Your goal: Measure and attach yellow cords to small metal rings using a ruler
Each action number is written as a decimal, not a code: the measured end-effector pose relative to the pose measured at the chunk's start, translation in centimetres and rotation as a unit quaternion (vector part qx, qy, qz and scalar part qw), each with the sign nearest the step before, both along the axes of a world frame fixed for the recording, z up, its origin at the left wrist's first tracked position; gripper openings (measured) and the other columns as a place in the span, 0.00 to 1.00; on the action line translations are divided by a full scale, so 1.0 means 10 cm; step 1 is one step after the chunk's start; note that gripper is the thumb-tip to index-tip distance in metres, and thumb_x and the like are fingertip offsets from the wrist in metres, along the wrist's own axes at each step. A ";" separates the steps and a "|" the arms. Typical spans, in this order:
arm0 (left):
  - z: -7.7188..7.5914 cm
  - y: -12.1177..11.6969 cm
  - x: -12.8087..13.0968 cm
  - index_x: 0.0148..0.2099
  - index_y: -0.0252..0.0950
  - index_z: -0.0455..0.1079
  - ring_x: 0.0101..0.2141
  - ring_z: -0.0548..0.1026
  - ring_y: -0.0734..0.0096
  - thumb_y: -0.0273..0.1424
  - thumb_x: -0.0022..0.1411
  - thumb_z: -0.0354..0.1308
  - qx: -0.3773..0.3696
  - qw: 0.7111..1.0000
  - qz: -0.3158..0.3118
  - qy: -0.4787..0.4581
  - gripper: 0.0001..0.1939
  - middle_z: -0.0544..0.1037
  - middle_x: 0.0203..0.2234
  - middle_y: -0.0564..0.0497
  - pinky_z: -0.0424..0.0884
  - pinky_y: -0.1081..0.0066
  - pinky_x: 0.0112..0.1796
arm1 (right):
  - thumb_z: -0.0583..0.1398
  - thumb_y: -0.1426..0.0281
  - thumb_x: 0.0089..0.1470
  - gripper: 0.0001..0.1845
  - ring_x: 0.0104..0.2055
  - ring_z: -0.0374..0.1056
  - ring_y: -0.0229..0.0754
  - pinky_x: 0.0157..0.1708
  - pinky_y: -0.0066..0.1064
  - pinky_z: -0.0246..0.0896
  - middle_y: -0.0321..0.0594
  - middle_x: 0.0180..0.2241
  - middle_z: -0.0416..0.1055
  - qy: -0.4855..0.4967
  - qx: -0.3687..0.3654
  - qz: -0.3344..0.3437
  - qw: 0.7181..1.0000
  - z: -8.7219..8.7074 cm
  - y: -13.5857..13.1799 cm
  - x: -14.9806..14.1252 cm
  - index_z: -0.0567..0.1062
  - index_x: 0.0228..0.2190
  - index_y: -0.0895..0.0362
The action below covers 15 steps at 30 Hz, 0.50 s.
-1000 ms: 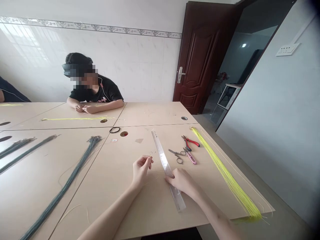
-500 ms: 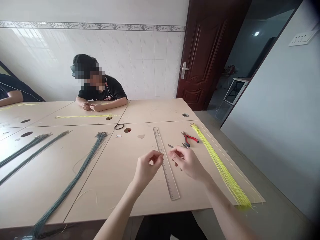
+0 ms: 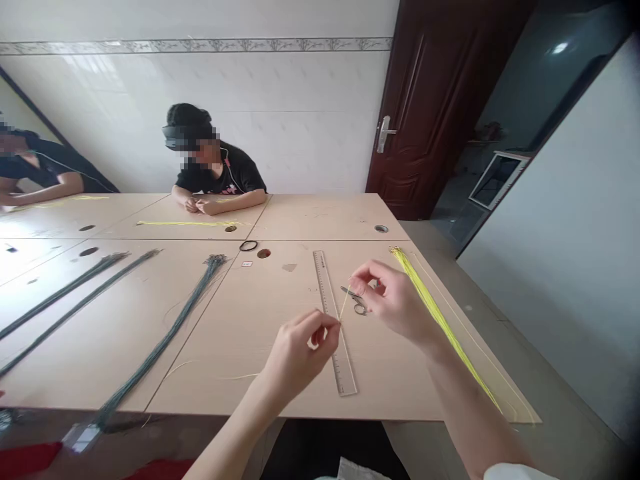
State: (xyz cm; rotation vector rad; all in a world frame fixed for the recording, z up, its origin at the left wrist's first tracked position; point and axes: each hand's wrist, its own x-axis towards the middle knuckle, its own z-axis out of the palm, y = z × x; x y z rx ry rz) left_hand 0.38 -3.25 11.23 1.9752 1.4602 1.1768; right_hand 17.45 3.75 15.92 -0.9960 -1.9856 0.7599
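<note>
A short stretch of thin yellow cord (image 3: 345,303) runs taut between my two hands, slanting up to the right. My left hand (image 3: 305,343) is closed in a pinch on its lower end, over the clear ruler (image 3: 349,377). Higher and to the right, my right hand (image 3: 393,297) pinches the upper end between thumb and fingers. Just left of the right hand lies a small pair of scissors (image 3: 359,308), partly covered by it. Beyond my right forearm a bundle of yellow cords (image 3: 423,293) stretches along the table's right side, partly hidden by the arm.
Grey-green cord bundles (image 3: 175,323) lie on the left; one hangs over the front edge. A black ring (image 3: 249,246) rests near a cable hole (image 3: 263,253). Across the table (image 3: 240,380) a co-worker (image 3: 225,170) leans on it, with another person (image 3: 65,167) farther left.
My hands have drawn apart, the right one moving up and right, and yellow cord now shows between them. The red-handled pliers are now hidden behind my right hand. The view has shifted slightly.
</note>
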 end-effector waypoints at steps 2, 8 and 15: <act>-0.17 -0.17 -0.07 0.29 0.36 0.68 0.23 0.66 0.75 0.27 0.60 0.49 -0.041 0.999 -0.007 -0.003 0.09 0.70 0.21 0.53 0.63 0.76 0.25 | 0.55 0.61 0.58 0.11 0.21 0.62 0.32 0.20 0.24 0.59 0.35 0.28 0.69 0.008 0.008 -0.016 1.000 0.01 0.13 0.03 0.70 0.30 0.55; -0.77 -0.87 -0.33 0.28 0.35 0.68 0.25 0.71 0.75 0.26 0.61 0.47 -0.175 0.983 0.054 -0.025 0.11 0.75 0.22 0.52 0.65 0.77 0.26 | 0.57 0.57 0.54 0.15 0.16 0.63 0.31 0.16 0.25 0.59 0.36 0.27 0.70 0.023 0.017 -0.053 0.998 0.04 0.45 0.02 0.72 0.29 0.55; -1.17 -1.45 -0.49 0.31 0.33 0.70 0.26 0.72 0.74 0.29 0.64 0.49 -0.276 0.947 0.164 -0.017 0.12 0.76 0.25 0.51 0.66 0.75 0.27 | 0.60 0.58 0.52 0.14 0.17 0.64 0.32 0.17 0.25 0.59 0.37 0.25 0.71 0.035 0.004 -0.069 0.997 0.18 0.52 -0.14 0.73 0.28 0.56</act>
